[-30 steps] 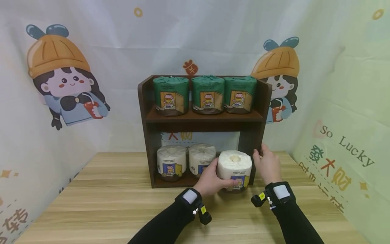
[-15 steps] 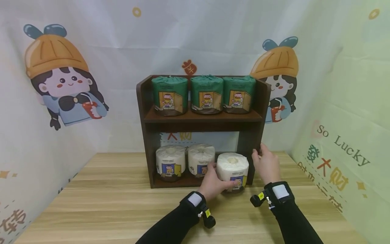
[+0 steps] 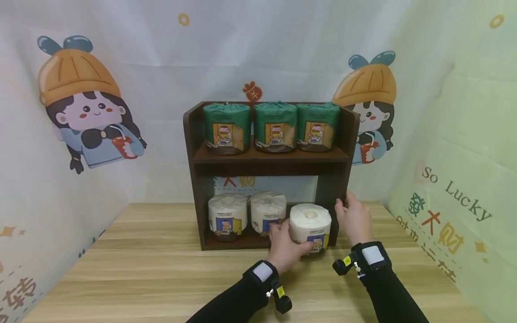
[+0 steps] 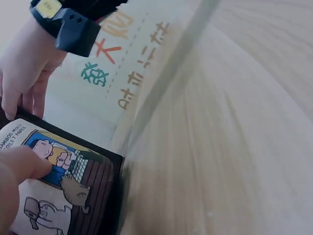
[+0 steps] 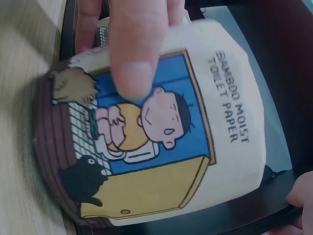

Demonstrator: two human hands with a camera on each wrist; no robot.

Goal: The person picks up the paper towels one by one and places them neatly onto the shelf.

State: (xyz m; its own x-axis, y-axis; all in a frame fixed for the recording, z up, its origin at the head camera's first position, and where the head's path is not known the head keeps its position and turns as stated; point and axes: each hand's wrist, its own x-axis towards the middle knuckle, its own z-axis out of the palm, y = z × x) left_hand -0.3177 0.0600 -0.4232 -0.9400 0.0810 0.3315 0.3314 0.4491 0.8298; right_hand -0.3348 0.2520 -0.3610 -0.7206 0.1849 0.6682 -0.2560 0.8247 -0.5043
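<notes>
My left hand [image 3: 284, 246] grips a white-wrapped toilet paper roll [image 3: 310, 222] at the right end of the lower shelf. The thumb presses the printed front and the fingers lie along the roll's left side. In the right wrist view, the roll [image 5: 234, 176] looks tilted and fills the middle, its label facing out. My right hand [image 3: 355, 220] holds the front edge of the right side panel of the brown shelf [image 3: 270, 157]. Its thumb [image 5: 301, 191] shows at the right wrist view's edge.
Two more white rolls stand on the lower shelf: the left one [image 3: 227, 213] and the middle one [image 3: 264, 204], close beside my left fingers. Three green-wrapped rolls [image 3: 274, 114] line the upper shelf. The unit stands on a wood-grain table [image 3: 141, 269] before a printed cloth [image 3: 161, 112].
The held roll has sunk slightly and moved a little toward the shelf. My left wrist and forearm have shifted right. The right hand keeps its hold on the side panel.
</notes>
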